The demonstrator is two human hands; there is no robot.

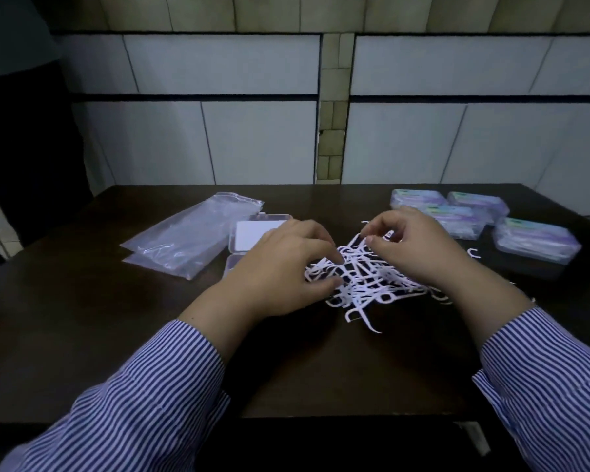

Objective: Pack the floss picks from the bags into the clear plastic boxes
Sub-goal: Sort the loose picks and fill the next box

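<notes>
A loose heap of white floss picks (365,284) lies on the dark table (82,318) between my hands. My left hand (280,270) rests on the heap's left side, thumb and fingers curled around several picks. My right hand (419,247) is over the heap's right side, its fingertips pinching picks near the top. An open clear plastic box (252,235) with a white card inside sits just behind my left hand, partly hidden by it. Flat clear bags (184,238) lie to the left of that box.
Several closed boxes filled with picks (535,240) stand at the back right of the table. One stray pick (474,254) lies beside them. The table's front edge (321,417) runs below my forearms. A tiled wall stands behind.
</notes>
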